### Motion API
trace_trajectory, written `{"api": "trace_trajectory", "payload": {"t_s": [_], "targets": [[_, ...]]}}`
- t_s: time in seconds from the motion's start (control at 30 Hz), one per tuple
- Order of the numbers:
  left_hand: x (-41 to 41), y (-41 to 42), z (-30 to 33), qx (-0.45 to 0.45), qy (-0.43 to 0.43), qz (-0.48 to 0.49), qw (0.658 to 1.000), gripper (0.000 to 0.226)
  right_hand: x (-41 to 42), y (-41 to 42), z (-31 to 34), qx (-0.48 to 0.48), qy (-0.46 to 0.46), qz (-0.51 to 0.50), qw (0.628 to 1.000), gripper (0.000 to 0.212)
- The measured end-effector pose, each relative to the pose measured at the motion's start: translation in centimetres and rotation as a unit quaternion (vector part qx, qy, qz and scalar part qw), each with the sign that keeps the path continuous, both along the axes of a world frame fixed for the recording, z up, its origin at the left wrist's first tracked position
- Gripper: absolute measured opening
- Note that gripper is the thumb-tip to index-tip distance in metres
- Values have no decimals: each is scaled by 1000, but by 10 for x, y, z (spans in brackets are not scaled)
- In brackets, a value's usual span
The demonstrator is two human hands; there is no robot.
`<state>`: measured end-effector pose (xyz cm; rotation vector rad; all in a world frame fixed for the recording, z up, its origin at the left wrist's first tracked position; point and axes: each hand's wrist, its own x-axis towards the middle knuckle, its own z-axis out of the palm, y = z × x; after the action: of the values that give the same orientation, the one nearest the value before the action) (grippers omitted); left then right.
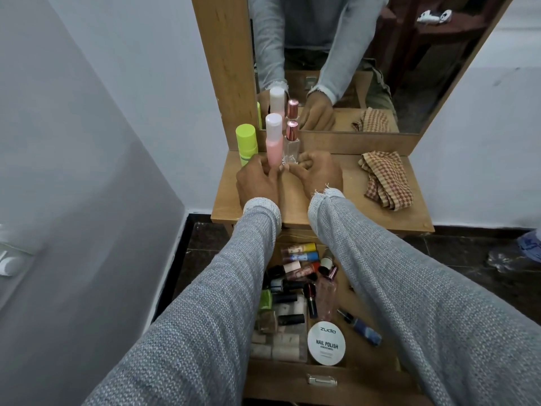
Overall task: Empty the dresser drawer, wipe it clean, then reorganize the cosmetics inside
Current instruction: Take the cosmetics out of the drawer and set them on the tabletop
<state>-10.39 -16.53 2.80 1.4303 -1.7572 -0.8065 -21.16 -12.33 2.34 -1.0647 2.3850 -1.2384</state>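
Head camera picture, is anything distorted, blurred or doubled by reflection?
Head view: wide-angle lens bows the wall edges and stretches the sleeves; the mirror doubles the pink bottle, hands and checked cloth; left wall fixture looks soft; lighting even.

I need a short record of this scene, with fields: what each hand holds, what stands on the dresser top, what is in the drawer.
left hand: grips pink bottle
right hand: holds clear perfume bottle
dresser top: green bottle, checked cloth
drawer: open, still full of cosmetics, among them a round nail polish wipes tin
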Motion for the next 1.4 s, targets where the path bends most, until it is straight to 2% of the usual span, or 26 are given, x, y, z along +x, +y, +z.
{"api": "trace_trajectory", "payload": {"t_s": [0.23, 0.5, 0.67, 0.87, 0.93, 1.07, 1.2, 1.4], "targets": [[0, -2, -4, -7, -11, -8, 1000, 24, 1, -3, -1, 23, 31, -4, 999, 29], [5, 7, 5, 9, -5, -18, 1000, 22, 2, 17, 9, -9, -24, 27, 999, 21], [21, 22, 17, 47, 0, -60, 997, 22, 2, 46, 19, 14, -97, 83, 992, 35], [59, 86, 6, -51, 13, -159, 986, 24, 22, 132, 26, -16, 14, 110, 994, 7], [70, 108, -9, -59, 9, -184, 981, 24, 29, 158, 19, 8, 11, 104, 995, 8], [79, 137, -33, -24, -18, -206, 978, 26, 37, 191, -12, 129, -9, 68, 989, 7], [86, 153, -46, 20, -60, -207, 976, 26, 46, 196, -29, 250, -63, 86, 962, 5], [91, 156, -51, 42, -86, -207, 974, 24, 54, 172, -49, 278, -98, 101, 950, 24]]}}
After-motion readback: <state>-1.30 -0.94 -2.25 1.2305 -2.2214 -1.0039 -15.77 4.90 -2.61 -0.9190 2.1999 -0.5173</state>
